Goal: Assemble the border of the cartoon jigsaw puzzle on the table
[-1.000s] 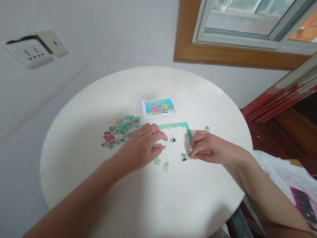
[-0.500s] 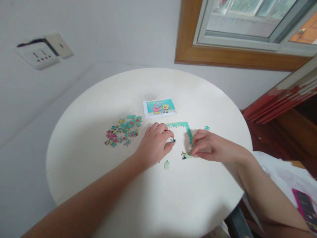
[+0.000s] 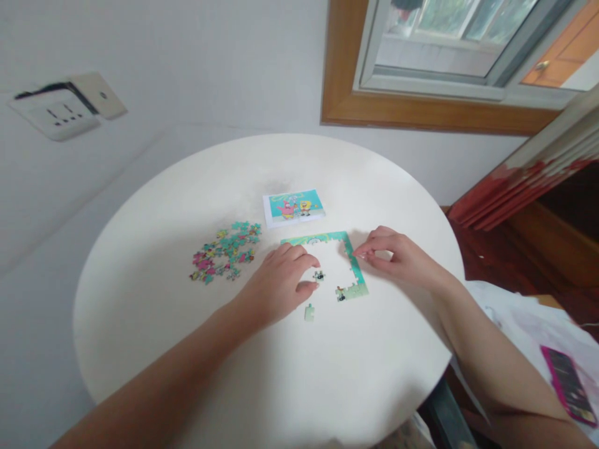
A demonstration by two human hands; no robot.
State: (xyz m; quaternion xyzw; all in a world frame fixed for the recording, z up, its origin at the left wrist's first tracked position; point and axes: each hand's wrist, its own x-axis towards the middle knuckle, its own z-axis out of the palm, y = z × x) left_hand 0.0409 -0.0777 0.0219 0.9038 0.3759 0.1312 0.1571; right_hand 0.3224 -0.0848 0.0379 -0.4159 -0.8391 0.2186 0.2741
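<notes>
My left hand (image 3: 283, 277) is closed loosely around a small dark-and-white jigsaw piece (image 3: 319, 275), between thumb and forefinger. Beside it lies a partly joined puzzle border (image 3: 357, 269), with a green top edge, a right edge and a pale lower right corner. My right hand (image 3: 388, 252) has its fingertips pinched together at the border's right edge; whatever is between them is hidden. A pale loose piece (image 3: 309, 313) rests below my left hand. Left of that hand, a pile of mixed pieces (image 3: 229, 249) is spread out.
Behind the border lies a picture card (image 3: 294, 207) with two cartoon figures. Everything sits on a round white table (image 3: 299, 374) against the wall. At right are a red-and-white curtain (image 3: 496, 199) and a pink-edged phone-like object (image 3: 568, 383) on white plastic.
My right hand has moved up the border from its lower right corner. My left hand has come slightly nearer with its piece. A loose green piece at right no longer shows. The view has shifted.
</notes>
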